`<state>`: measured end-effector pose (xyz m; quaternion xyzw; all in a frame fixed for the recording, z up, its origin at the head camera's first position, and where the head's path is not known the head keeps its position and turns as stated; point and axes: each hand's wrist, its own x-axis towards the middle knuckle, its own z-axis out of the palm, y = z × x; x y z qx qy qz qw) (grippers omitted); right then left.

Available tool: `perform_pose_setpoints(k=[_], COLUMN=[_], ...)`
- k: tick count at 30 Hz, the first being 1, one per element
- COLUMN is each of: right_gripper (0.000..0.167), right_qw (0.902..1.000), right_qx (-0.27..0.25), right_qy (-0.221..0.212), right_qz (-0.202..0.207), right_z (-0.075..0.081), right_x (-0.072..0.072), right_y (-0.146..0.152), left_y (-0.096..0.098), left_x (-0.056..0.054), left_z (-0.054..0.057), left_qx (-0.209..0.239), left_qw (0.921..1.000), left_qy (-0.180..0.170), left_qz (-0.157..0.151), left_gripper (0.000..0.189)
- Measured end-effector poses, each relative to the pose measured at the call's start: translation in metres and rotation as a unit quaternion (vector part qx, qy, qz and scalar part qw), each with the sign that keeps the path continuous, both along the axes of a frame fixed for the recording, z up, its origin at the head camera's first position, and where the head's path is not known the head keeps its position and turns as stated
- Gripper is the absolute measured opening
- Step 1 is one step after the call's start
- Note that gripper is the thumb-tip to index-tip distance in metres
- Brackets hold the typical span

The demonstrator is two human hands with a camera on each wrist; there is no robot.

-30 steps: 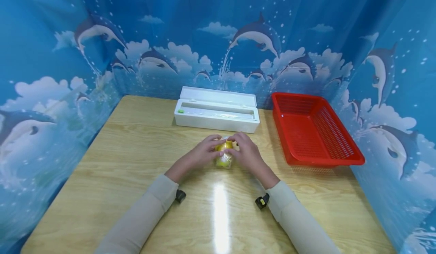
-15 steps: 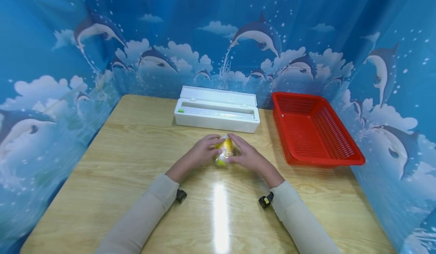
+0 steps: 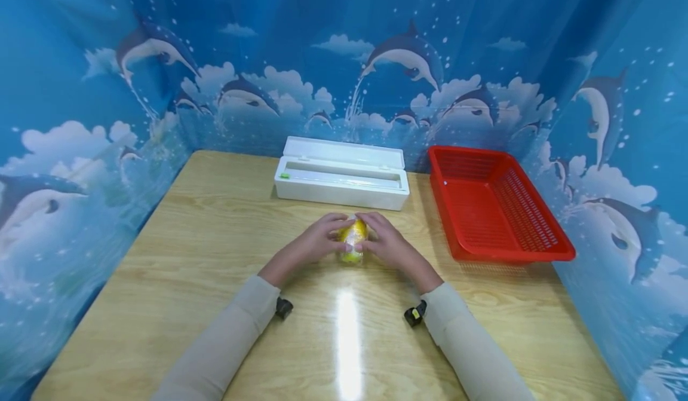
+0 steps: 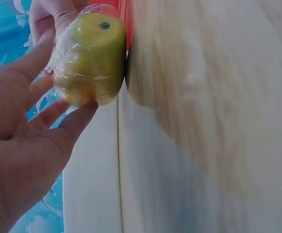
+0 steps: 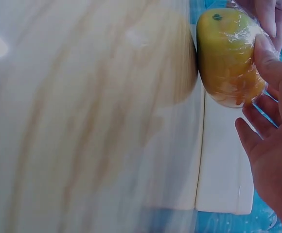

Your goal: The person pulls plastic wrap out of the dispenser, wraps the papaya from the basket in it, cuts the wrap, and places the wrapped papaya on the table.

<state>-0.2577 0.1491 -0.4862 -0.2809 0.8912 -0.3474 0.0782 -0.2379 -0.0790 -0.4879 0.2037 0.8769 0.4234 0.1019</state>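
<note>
A yellow-green mango [image 3: 353,238] wrapped in clear cling film rests on the table in front of me, its stem end facing me. From the left, my left hand [image 3: 318,238] holds it, the thumb low on its side in the left wrist view [image 4: 31,141]. My right hand [image 3: 391,244] grips the opposite side; its thumb presses the wrinkled film in the right wrist view [image 5: 272,131]. Just beyond the hands stands a white cling film dispenser [image 3: 341,194] with its lid raised and a green slider [image 3: 285,175] at the left.
A red plastic basket [image 3: 457,233] with perforated sides stands at the right rear of the wooden table [image 3: 215,227]. Dolphin-print curtains [image 3: 322,42] enclose the table at the back and both sides.
My right hand drew slightly right, then came back in against the mango. The mango tilted a little and straightened again. My left hand stayed almost in place.
</note>
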Motion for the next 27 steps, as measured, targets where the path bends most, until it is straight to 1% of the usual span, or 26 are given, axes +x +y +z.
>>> perform_pose_setpoints(k=[3,5,6,8,13,16,19,22,25,27], right_gripper=[0.076,0.076,0.076,0.077,0.077,0.072,0.063,0.056,0.053,0.051], right_qw=[0.9999,0.9999,0.9998,0.9997,0.9991,0.9987,0.999,0.9994,0.9996,0.9997], right_qx=[0.005,0.008,0.01,0.013,0.014,0.004,-0.014,-0.025,-0.025,-0.022], right_qy=[-0.011,-0.015,-0.017,-0.018,-0.028,-0.032,-0.027,-0.015,-0.004,0.002], right_qz=[-0.004,-0.002,0.0,0.006,0.029,0.04,0.033,0.018,0.01,0.006], right_z=[-0.001,-0.001,-0.001,0.0,0.004,0.006,0.004,0.0,-0.001,-0.001], right_x=[-0.003,-0.005,-0.006,-0.007,-0.011,-0.013,-0.014,-0.015,-0.015,-0.015], right_y=[0.001,0.002,0.002,0.003,0.007,0.008,0.007,0.003,0.0,-0.002], left_y=[-0.001,-0.002,-0.001,-0.001,0.003,0.005,0.006,0.004,-0.001,-0.004], left_x=[-0.003,-0.004,-0.005,-0.005,-0.006,-0.007,-0.006,-0.006,-0.006,-0.007], left_z=[-0.001,-0.002,-0.003,-0.003,-0.001,0.0,0.0,0.0,0.002,0.002], left_qx=[-0.026,-0.043,-0.046,-0.043,-0.035,-0.041,-0.038,-0.026,0.017,0.039], left_qw=[0.9991,0.9978,0.9977,0.9981,0.9991,0.9988,0.9989,0.9996,0.9995,0.9983], left_qy=[0.014,0.026,0.026,0.024,0.024,0.026,0.024,0.013,-0.025,-0.043], left_qz=[-0.032,-0.043,-0.043,-0.038,-0.004,0.009,0.011,0.001,-0.007,-0.008], left_gripper=[0.085,0.09,0.091,0.091,0.085,0.082,0.08,0.081,0.08,0.078])
